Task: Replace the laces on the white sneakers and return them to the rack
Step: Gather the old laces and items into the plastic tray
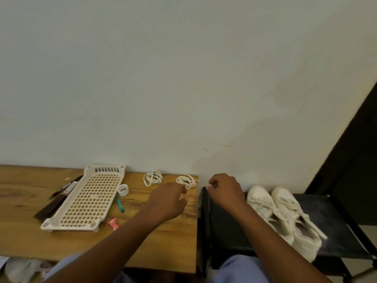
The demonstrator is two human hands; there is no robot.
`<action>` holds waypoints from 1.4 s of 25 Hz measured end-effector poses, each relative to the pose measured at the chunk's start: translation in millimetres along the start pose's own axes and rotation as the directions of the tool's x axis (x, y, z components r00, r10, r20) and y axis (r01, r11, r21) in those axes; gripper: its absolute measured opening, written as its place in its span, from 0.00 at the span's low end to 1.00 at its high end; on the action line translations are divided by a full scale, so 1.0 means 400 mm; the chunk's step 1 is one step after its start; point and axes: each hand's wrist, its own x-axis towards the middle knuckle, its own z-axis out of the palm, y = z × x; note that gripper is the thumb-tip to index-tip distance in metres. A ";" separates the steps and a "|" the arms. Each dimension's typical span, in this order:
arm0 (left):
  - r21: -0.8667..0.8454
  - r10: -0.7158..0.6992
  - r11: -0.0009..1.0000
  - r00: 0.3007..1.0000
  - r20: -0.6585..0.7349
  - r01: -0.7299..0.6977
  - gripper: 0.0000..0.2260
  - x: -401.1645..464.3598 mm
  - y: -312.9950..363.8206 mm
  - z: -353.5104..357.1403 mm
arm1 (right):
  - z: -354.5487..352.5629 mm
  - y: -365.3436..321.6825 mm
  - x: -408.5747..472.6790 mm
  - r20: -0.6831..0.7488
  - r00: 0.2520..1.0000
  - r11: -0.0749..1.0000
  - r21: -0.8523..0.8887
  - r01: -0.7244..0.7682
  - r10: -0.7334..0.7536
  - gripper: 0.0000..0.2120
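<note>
On table: two lace coils [153, 178], [186, 181] by wall.
Left hand [169, 201]: fingers curled at near coil; contact unclear.
Right hand [223, 188]: curled, pinch unclear.
Sneakers [285, 215]: on rack [336, 225].
Tip: lift whole coil, avoid tangling.

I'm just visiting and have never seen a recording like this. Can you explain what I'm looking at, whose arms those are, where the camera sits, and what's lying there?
There is no machine here: a person wears a camera on the head, looking down at their own arms. The left hand reaches over a wooden table toward one of two coiled white laces, the other coil lying beside it. The right hand has curled fingers by the edge of a black rack; whether it holds anything is unclear. Two white sneakers sit on that rack. Also on the table: a perforated plastic tray and a roll of tape.
</note>
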 end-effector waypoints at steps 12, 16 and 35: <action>0.100 0.057 0.994 0.998 -0.025 -0.055 0.27 0.247 -0.185 0.160 | 0.279 -0.043 0.345 0.072 0.997 0.997 -0.072 0.011 -0.006 0.05; 0.161 0.110 0.982 0.993 -0.035 -0.103 0.24 0.275 -0.191 0.187 | 0.301 -0.031 0.376 0.102 0.995 0.996 -0.090 0.024 -0.015 0.12; 0.226 0.125 0.968 0.991 -0.055 -0.110 0.21 0.276 -0.216 0.207 | 0.329 -0.024 0.345 0.040 0.988 0.879 -0.452 0.153 -0.151 0.04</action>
